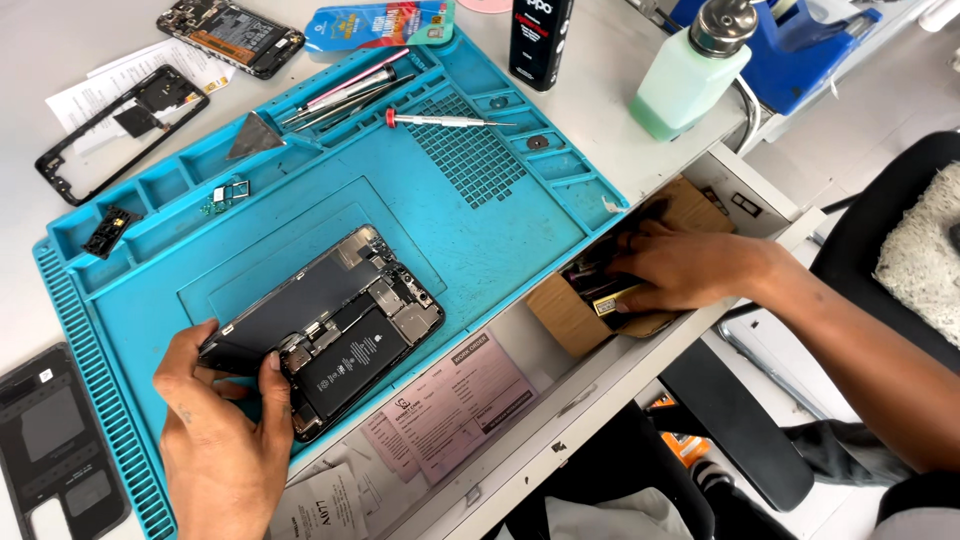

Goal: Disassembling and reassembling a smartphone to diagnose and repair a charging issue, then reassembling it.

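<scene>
An opened phone (335, 325) with its black battery and circuit board exposed lies on a blue repair mat (470, 230). My left hand (222, 435) grips the phone's lower left end, thumb on top. My right hand (678, 268) reaches into a brown cardboard box (562, 318) inside an open drawer at the mat's right edge, fingers down among small dark and yellow items there. What the fingers hold, if anything, is hidden.
Tweezers and a red-tipped screwdriver (445, 120) lie in the mat's top trays. A phone frame (120, 130) and another opened phone (230, 35) rest at the back left. A green pump bottle (690, 75) and a black can (540, 40) stand behind. Papers (450, 400) lie in the drawer.
</scene>
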